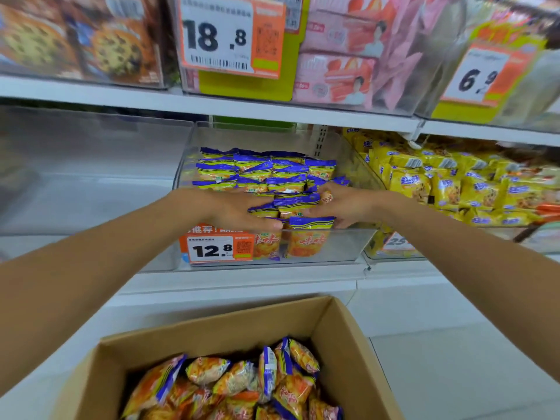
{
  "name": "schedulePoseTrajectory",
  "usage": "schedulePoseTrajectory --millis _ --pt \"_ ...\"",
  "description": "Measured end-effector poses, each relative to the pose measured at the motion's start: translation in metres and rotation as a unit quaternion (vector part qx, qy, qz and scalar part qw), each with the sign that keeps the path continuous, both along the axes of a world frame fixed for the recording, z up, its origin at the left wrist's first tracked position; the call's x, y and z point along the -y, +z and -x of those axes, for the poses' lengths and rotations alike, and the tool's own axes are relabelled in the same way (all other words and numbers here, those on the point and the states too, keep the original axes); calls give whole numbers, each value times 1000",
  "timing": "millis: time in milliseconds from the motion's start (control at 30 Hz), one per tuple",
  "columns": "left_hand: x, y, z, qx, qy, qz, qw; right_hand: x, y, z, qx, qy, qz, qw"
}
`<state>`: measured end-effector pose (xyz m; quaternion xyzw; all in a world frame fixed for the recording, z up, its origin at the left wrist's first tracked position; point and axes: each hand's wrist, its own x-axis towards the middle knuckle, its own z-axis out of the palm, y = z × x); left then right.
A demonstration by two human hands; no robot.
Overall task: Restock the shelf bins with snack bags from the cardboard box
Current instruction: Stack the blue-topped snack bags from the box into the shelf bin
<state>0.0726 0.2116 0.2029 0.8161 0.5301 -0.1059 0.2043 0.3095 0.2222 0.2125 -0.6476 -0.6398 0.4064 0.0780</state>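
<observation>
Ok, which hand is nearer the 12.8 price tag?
Left. The left hand holds snack bags just above the 12.8 price tag; the right hand grips them farther right.

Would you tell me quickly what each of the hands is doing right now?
Left hand: gripping snack bags in the bin.
Right hand: gripping the same bags.

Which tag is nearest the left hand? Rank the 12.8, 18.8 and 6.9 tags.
1. 12.8 tag, just below the left hand.
2. 18.8 tag, straight above, one level up.
3. 6.9 tag, up and far right.
</observation>
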Motion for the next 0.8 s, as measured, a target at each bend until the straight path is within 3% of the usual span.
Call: schedulePoseTrajectory --millis 67,167,267,633,733,800 --pt "4 -6 0 1 13 -2 1000 2 -6 7 -27 0 -4 1000" --pt "1 -13 1 15 31 -13 999 -3 -18 11 28 29 -60 997" --pt "-2 -17 4 48 43 -14 998 -8 -28 3 -9 19 -68 997" --pt "-3 -15 1 4 31 -12 999 4 -26 12 28 108 -120 987" --pt "6 -7 4 62 49 -69 994 13 -26 9 58 85 -232 967" --pt "20 -2 1 87 45 -178 979 25 -24 10 70 54 -321 943"
